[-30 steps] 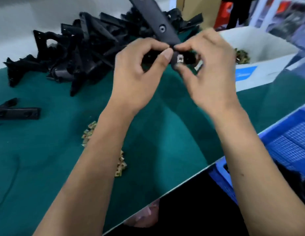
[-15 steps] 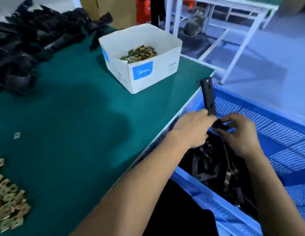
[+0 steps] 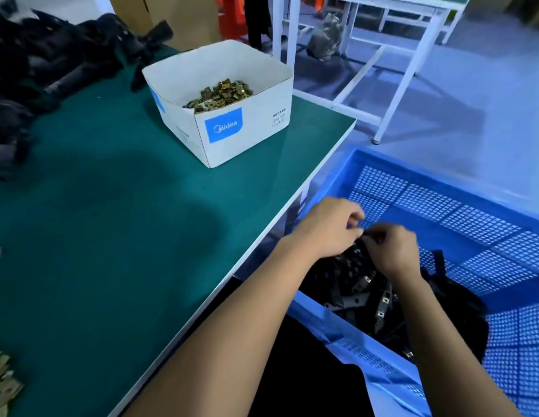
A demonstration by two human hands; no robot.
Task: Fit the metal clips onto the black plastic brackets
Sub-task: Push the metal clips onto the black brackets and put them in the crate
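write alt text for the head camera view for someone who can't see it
Both hands, left hand and right hand, meet over a blue crate beside the green table, at a pile of black brackets with clips fitted. On the table stand a white box of metal clips and a heap of bare brackets.

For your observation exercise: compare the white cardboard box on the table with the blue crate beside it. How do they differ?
The white cardboard box has solid walls; the blue crate has perforated mesh walls. The box stands on the green table; the crate sits lower, beside its edge. The box holds loose metal clips; the crate holds black brackets. Both are open-topped.
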